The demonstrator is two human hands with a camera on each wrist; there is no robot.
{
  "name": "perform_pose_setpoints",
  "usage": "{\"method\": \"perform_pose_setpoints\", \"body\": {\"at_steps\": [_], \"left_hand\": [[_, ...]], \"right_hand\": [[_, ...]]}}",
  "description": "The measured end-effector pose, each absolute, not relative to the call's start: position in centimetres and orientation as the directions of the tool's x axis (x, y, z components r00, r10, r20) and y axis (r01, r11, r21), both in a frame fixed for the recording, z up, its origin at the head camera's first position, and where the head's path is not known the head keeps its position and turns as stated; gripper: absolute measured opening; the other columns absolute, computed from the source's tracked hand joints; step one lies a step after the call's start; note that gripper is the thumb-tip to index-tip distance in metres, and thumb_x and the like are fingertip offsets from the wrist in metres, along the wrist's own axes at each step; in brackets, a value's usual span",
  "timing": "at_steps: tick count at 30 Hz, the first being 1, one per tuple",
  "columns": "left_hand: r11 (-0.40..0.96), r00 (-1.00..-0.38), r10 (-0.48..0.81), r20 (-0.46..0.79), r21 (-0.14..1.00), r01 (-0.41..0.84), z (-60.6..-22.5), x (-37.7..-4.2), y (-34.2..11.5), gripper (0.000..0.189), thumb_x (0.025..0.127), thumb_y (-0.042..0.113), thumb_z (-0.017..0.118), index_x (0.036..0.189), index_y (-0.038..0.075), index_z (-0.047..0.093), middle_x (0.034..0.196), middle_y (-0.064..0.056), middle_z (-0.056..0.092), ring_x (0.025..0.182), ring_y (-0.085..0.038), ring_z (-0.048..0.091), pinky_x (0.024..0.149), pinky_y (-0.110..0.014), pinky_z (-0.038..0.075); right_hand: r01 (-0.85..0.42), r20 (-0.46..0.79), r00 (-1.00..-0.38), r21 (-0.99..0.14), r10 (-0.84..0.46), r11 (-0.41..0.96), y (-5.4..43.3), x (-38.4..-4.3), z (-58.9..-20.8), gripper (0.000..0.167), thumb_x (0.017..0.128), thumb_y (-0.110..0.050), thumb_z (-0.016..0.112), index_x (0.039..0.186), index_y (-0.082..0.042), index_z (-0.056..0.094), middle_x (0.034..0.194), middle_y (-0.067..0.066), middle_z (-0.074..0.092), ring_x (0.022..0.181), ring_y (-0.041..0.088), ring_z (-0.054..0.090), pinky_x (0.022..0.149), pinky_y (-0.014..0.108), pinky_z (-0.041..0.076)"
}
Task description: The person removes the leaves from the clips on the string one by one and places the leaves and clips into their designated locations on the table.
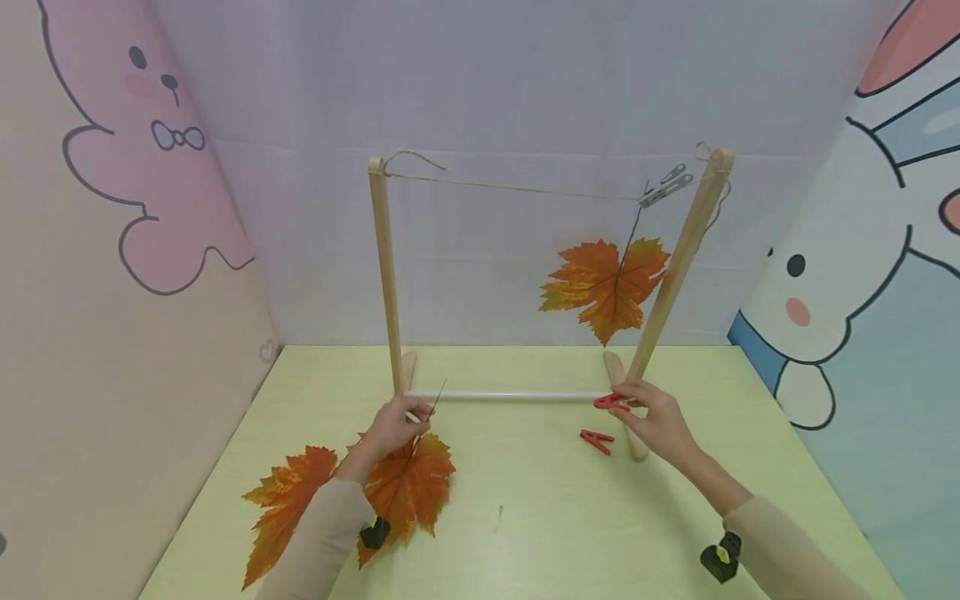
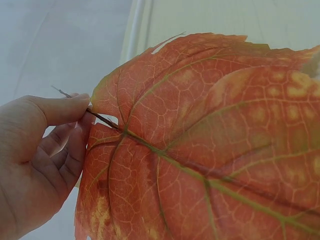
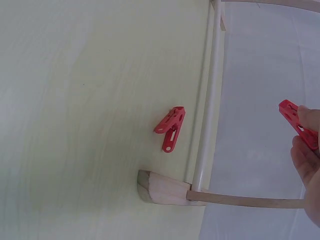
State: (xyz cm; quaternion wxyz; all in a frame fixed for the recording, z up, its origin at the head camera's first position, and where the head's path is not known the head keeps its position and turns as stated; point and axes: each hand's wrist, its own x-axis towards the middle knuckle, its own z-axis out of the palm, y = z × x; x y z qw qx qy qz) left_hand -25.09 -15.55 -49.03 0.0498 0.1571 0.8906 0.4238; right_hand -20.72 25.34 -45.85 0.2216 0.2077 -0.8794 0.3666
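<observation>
My left hand (image 1: 398, 423) pinches the thin dark stem (image 2: 102, 119) of an orange maple leaf (image 2: 200, 150) between thumb and fingers. The leaf hangs below that hand, partly covered by the forearm in the head view. Another orange leaf (image 1: 288, 500) lies on the table to its left. A red clothespin (image 1: 611, 402) is gripped in my right hand (image 1: 660, 417), near the foot of the right post. A second red clothespin (image 3: 171, 127) lies on the table beside the frame's base. From the string (image 1: 510, 187), a third leaf (image 1: 611, 283) hangs by a grey clothespin (image 1: 666, 187).
A wooden frame stands at the back of the table (image 1: 525, 517), with a left post (image 1: 386, 275), a right post (image 1: 678, 267) and a white crossbar (image 1: 510, 396) low between them. The string's loose ends dangle at the post tops. Cartoon-printed walls flank the table.
</observation>
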Motion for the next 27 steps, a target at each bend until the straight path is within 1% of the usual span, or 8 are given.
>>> {"method": "perform_pose_setpoints", "body": {"at_steps": [5, 12, 16, 21, 27], "left_hand": [[0.605, -0.942, 0.332, 0.055, 0.753, 0.257, -49.8, -24.8, -15.7, 0.016, 0.078, -0.002, 0.065, 0.094, -0.005, 0.066, 0.077, -0.005, 0.062, 0.073, -0.019, 0.06, 0.064, -0.029, 0.052], [0.633, -0.958, 0.287, 0.001, 0.751, 0.191, -51.0, -24.4, -15.6, 0.015, 0.079, 0.0, 0.065, 0.093, -0.003, 0.066, 0.076, -0.004, 0.063, 0.068, -0.016, 0.061, 0.057, -0.026, 0.048], [0.628, -0.971, 0.241, -0.009, 0.764, 0.149, -51.8, -24.2, -15.6, 0.015, 0.078, 0.001, 0.065, 0.093, -0.002, 0.066, 0.076, -0.004, 0.062, 0.066, -0.015, 0.06, 0.056, -0.026, 0.047], [0.613, -0.982, 0.185, -0.024, 0.784, 0.096, -52.7, -23.9, -15.5, 0.015, 0.079, 0.001, 0.065, 0.093, -0.002, 0.066, 0.078, -0.005, 0.062, 0.067, -0.015, 0.059, 0.058, -0.028, 0.047], [0.589, -0.99, 0.139, -0.028, 0.806, 0.06, -53.6, -23.5, -15.4, 0.014, 0.078, 0.0, 0.065, 0.092, -0.002, 0.065, 0.077, -0.004, 0.061, 0.067, -0.016, 0.058, 0.058, -0.029, 0.048]], "right_hand": [[-0.508, 0.523, -0.829, -0.56, -0.197, 0.655, 25.6, -20.4, -46.8, 0.029, 0.066, 0.004, 0.075, 0.094, 0.002, 0.068, 0.09, 0.011, 0.065, 0.078, 0.024, 0.061, 0.063, 0.033, 0.054], [-0.517, 0.523, -0.828, -0.569, -0.204, 0.64, 25.5, -20.0, -47.7, 0.03, 0.065, 0.005, 0.075, 0.094, 0.005, 0.067, 0.089, 0.013, 0.065, 0.078, 0.026, 0.061, 0.062, 0.038, 0.053], [-0.509, 0.512, -0.835, -0.579, -0.201, 0.637, 25.4, -19.7, -48.0, 0.031, 0.065, 0.006, 0.075, 0.096, 0.005, 0.067, 0.09, 0.014, 0.066, 0.078, 0.026, 0.061, 0.063, 0.038, 0.053], [-0.514, 0.517, -0.831, -0.576, -0.203, 0.636, 25.4, -19.3, -48.7, 0.032, 0.064, 0.009, 0.074, 0.094, 0.006, 0.066, 0.093, 0.018, 0.065, 0.079, 0.031, 0.061, 0.062, 0.038, 0.053], [-0.508, 0.509, -0.834, -0.559, -0.212, 0.655, 25.3, -19.1, -49.6, 0.03, 0.064, 0.007, 0.075, 0.092, 0.005, 0.067, 0.09, 0.015, 0.065, 0.077, 0.029, 0.062, 0.061, 0.033, 0.054]]}}
